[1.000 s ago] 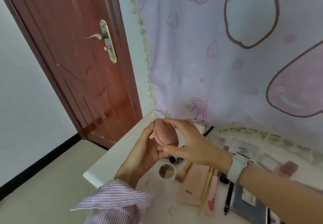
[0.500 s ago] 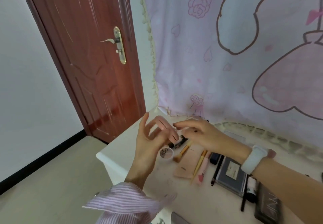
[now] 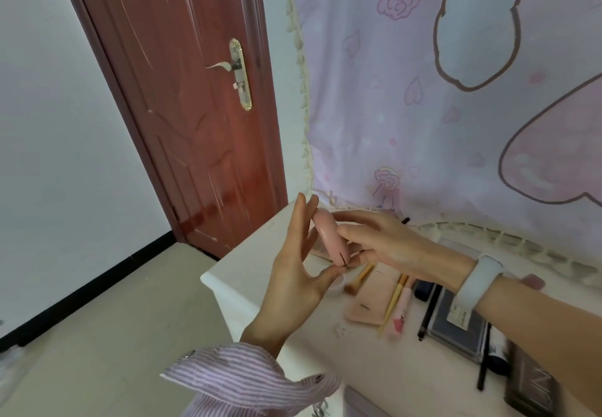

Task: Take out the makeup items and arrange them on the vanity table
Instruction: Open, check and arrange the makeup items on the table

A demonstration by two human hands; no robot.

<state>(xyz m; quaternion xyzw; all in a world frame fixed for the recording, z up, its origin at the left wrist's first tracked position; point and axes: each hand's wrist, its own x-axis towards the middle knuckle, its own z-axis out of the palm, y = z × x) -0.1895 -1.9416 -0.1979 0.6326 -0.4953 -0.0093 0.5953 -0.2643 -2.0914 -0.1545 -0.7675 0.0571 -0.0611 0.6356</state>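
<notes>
A pink egg-shaped case [image 3: 329, 237] with a dark seam is held upright above the left end of the white vanity table [image 3: 234, 289]. My right hand [image 3: 384, 240] pinches it between thumb and fingers from the right. My left hand [image 3: 293, 273] stands upright on its left, straight fingers lying against the case and the thumb tip under its lower end. Laid out on the table to the right are a flat pink pouch [image 3: 371, 302], wooden-handled brushes [image 3: 395, 296], a pink tube [image 3: 402, 314], a black pencil [image 3: 428, 312] and a dark palette [image 3: 456, 325].
A brown palette [image 3: 534, 390] lies at the table's near right. A pink cartoon-print cloth [image 3: 456, 123] hangs behind the table. A red-brown door [image 3: 195, 107] stands shut at the left, with beige floor [image 3: 114, 335] beside the table's left edge.
The view has tilted up and left. The case turned from lying broad in both hands to standing on end; my left fingers have straightened, and my right hand has taken hold of it again.
</notes>
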